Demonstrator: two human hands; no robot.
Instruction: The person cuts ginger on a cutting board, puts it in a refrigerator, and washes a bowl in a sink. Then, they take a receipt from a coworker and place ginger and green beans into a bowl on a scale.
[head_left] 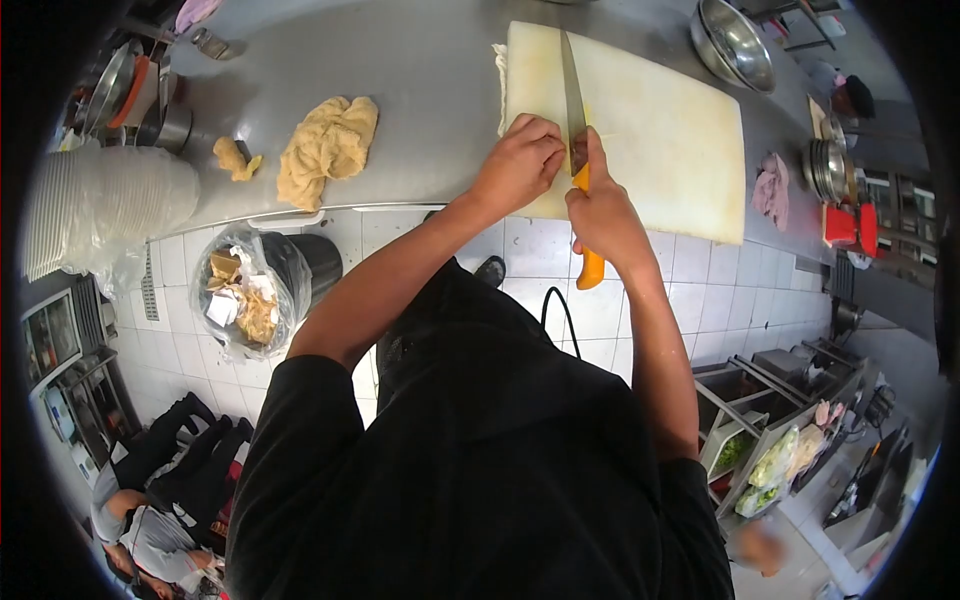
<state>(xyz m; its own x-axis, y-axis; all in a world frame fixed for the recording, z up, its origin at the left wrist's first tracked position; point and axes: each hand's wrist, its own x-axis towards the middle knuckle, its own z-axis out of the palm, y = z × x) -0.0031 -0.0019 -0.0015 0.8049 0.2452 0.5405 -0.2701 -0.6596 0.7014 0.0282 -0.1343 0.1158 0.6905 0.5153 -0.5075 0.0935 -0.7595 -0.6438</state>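
Note:
My right hand (610, 215) grips a knife (573, 85) by its orange handle, the index finger stretched along the side near the blade. The long blade points away from me over a white cutting board (670, 130). My left hand (520, 165) rests on the board's near left part, fingers curled in close beside the blade. What those fingers hold, if anything, is hidden. Thin pale-yellow shreds (597, 134) lie by the blade, partly covered by my right hand.
Left on the steel counter are a tan cloth (328, 150), a ginger piece (234, 159) and stacked plastic-wrapped containers (110, 200). A metal bowl (733, 45) and pink cloth (772, 190) lie right. A lined bin (265, 290) stands below the counter; other people (165, 530) are lower left.

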